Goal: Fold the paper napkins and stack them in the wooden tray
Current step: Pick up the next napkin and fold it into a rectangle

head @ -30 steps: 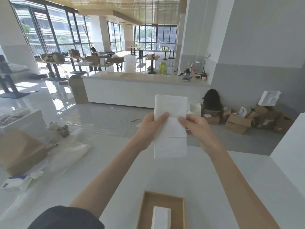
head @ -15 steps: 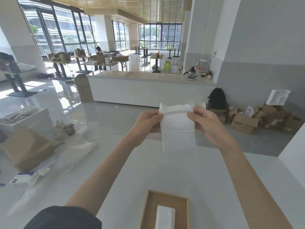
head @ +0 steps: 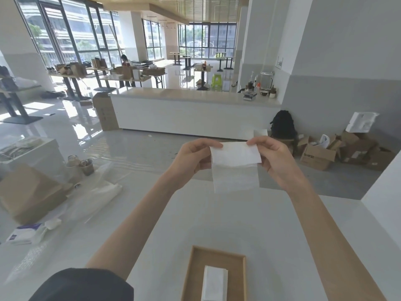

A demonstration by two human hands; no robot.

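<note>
White and glossy, the tabletop (head: 217,224) runs out into a large bright hall with tall windows, a long white counter and cardboard boxes against the far wall. Both hands are raised over it. The left hand (head: 191,158) pinches the upper left edge of a paper napkin (head: 235,170) and the right hand (head: 275,157) pinches the upper right edge, thumbs towards the camera and fingers curled behind. The napkin hangs in the air between them, well above the tabletop, with a top flap turned down over the front and a thinner layer hanging below it. It looks part-way through a fold rather than finished. Near the bottom of the view the wooden tray (head: 195,268) sits on the tabletop, holding a narrow folded stack (head: 214,283) lying lengthwise. How many napkins that stack contains cannot be told. To the left lie a pack of tissues (head: 23,235), a clear plastic bag (head: 95,198) and a brown box (head: 28,196). By the look of things the task is under way: some napkins are already in the tray, the one in hand needs its fold completed and to be laid on the stack, and more may remain in the pack.
</note>
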